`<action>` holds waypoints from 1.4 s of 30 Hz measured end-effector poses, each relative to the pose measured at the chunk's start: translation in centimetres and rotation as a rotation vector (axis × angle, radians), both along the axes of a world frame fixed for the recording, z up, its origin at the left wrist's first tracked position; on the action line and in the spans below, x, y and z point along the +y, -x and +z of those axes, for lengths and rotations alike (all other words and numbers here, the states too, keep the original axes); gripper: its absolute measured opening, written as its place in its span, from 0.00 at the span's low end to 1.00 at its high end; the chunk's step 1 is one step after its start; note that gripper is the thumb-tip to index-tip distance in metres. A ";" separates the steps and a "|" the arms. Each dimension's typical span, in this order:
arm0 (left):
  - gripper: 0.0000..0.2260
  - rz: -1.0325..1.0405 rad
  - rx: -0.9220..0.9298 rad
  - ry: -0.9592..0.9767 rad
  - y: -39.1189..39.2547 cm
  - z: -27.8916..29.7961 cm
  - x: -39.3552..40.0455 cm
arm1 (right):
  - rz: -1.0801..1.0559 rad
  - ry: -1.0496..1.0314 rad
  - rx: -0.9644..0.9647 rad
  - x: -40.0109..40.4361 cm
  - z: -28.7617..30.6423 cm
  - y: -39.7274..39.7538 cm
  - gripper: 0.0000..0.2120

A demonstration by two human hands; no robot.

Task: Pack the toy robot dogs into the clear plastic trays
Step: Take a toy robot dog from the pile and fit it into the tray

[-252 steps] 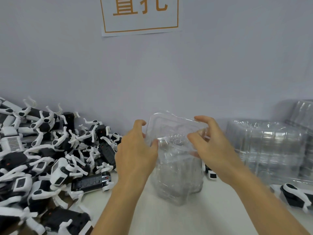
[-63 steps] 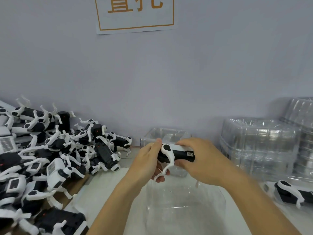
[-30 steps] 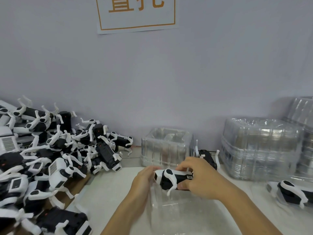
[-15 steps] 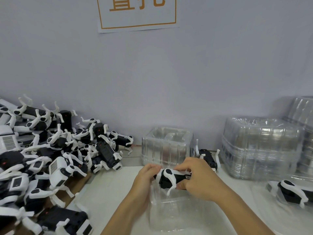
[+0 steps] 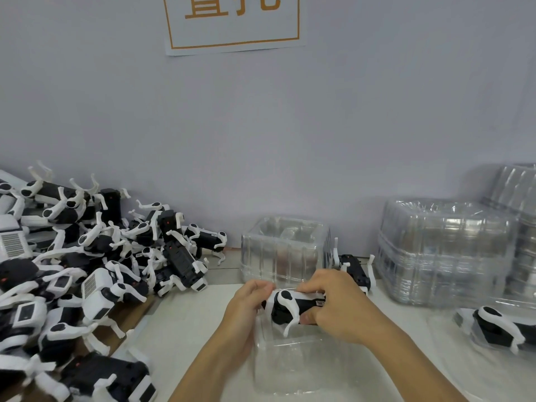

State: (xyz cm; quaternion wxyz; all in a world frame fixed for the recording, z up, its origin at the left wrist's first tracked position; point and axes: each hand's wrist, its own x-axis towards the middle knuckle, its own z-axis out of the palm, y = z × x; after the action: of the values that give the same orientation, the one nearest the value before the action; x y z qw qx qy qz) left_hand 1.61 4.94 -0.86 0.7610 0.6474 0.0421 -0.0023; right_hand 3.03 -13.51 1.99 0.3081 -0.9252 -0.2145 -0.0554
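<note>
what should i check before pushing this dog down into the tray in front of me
1. Grip: both hands, left hand and right hand, hold the toy robot dog. ok.
2. Position: the dog is above the far edge of the clear plastic tray. ok.
3. Tray free: nothing shows inside it. ok.
4. Leg alignment: one white leg hangs down toward the tray; whether it meets a moulded pocket, cannot tell.
5. Tray steadiness: neither hand holds the tray, so it may slide. not ok.
6. Surroundings: the tray stack and the loose dog behind stand apart from the hands. ok.
</note>
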 end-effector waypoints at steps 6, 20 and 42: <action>0.10 0.032 0.006 -0.084 -0.1 0.1 0.0 | -0.003 0.057 -0.015 0.0 0.0 0.1 0.10; 0.19 0.018 0.114 -0.106 -1.3 0.2 0.3 | -0.029 0.109 0.004 0.3 -0.2 0.1 0.17; 0.18 -0.012 0.066 -0.192 -1.4 -0.4 0.7 | 0.105 -0.051 -0.005 0.1 -0.1 0.0 0.14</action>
State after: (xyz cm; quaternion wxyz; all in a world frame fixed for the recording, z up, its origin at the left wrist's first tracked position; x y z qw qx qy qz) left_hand 3.02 5.63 -1.23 0.6935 0.7173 0.0633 -0.0243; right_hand 3.04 -13.42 1.91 0.3334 -0.9044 -0.2620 -0.0466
